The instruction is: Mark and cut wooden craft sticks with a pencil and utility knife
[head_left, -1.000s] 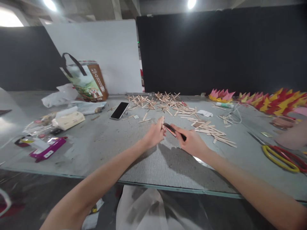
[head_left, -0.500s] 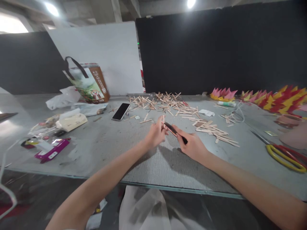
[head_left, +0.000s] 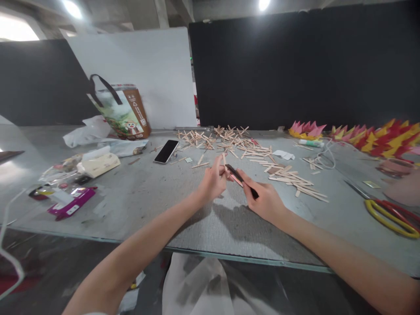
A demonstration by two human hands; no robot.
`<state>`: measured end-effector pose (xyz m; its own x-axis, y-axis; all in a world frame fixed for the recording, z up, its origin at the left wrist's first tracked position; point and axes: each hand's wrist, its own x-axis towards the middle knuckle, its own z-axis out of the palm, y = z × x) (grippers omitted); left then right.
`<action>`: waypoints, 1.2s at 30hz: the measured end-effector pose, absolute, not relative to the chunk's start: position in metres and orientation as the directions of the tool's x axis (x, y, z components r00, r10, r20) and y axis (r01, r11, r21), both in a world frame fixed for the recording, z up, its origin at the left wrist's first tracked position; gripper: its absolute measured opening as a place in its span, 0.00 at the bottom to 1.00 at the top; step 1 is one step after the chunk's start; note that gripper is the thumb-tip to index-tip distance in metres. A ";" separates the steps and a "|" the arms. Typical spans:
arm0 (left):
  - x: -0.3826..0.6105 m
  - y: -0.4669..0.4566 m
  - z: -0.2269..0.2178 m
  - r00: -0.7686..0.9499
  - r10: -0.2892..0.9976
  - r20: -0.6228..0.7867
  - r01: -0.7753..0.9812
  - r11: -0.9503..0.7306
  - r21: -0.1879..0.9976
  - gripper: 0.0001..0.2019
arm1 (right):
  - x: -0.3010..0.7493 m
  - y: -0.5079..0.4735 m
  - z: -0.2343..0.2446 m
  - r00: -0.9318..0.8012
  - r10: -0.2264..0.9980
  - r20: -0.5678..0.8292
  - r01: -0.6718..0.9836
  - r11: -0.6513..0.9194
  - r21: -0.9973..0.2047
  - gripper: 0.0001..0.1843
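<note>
Above the grey table, my left hand (head_left: 212, 177) pinches a pale wooden craft stick (head_left: 224, 158) that points upward from the fingers. My right hand (head_left: 265, 197) is closed around a slim black tool (head_left: 235, 173) with a coppery strip along its side; its exact kind is hard to make out. The tool's far end meets the stick at my left fingertips, and the fingers partly hide the contact. Loose craft sticks (head_left: 293, 180) lie just beyond my right hand. Farther back are heaps of sticks (head_left: 197, 140), some crossed over each other.
A smartphone (head_left: 166, 151) lies left of the sticks. Behind it stand a carrier bag (head_left: 123, 113) and plastic packaging; a purple packet (head_left: 72, 203) is nearer. On the right are yellow-and-red scissors (head_left: 390, 218), a white cable (head_left: 331, 157) and folded-paper pieces (head_left: 387, 138). Boards close off the back.
Both hands stay nearly in place. My left fingers have shifted slightly upward around the stick, and the tool has tilted a little against it. The view has moved slightly.
</note>
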<state>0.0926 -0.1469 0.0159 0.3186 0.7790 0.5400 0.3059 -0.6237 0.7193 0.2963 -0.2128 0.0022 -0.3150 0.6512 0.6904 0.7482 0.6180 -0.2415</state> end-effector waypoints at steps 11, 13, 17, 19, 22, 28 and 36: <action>0.089 -0.145 0.019 0.332 0.706 0.625 0.340 -0.708 0.619 0.34 | 0.293 -0.215 0.007 -0.321 0.606 0.728 0.749 0.633 -0.197 0.27; 0.093 -0.147 0.020 0.308 0.733 0.606 0.265 -0.678 0.686 0.35 | 0.292 -0.215 0.006 -0.322 0.596 0.735 0.750 0.634 -0.186 0.27; 0.091 -0.148 0.024 0.320 0.708 0.630 0.276 -0.705 0.653 0.34 | 0.292 -0.216 0.005 -0.322 0.593 0.738 0.748 0.638 -0.186 0.28; 0.088 -0.147 0.025 0.351 0.670 0.654 0.337 -0.742 0.579 0.32 | 0.292 -0.216 0.006 -0.319 0.599 0.734 0.750 0.633 -0.190 0.28; 0.086 -0.145 0.024 0.360 0.675 0.645 0.357 -0.738 0.573 0.32 | 0.291 -0.216 0.007 -0.320 0.600 0.733 0.755 0.629 -0.185 0.28; 0.091 -0.147 0.023 0.280 0.733 0.619 0.240 -0.678 0.695 0.30 | 0.290 -0.215 0.009 -0.332 0.572 0.750 0.756 0.637 -0.151 0.28; 0.090 -0.147 0.025 0.287 0.726 0.625 0.310 -0.687 0.657 0.29 | 0.290 -0.214 0.009 -0.338 0.565 0.752 0.765 0.630 -0.130 0.28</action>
<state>0.0899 -0.1468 0.0254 0.2869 0.7263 0.6246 0.3105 -0.6873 0.6567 0.2900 -0.2138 0.0087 -0.3382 0.5654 0.7523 0.7654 0.6304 -0.1297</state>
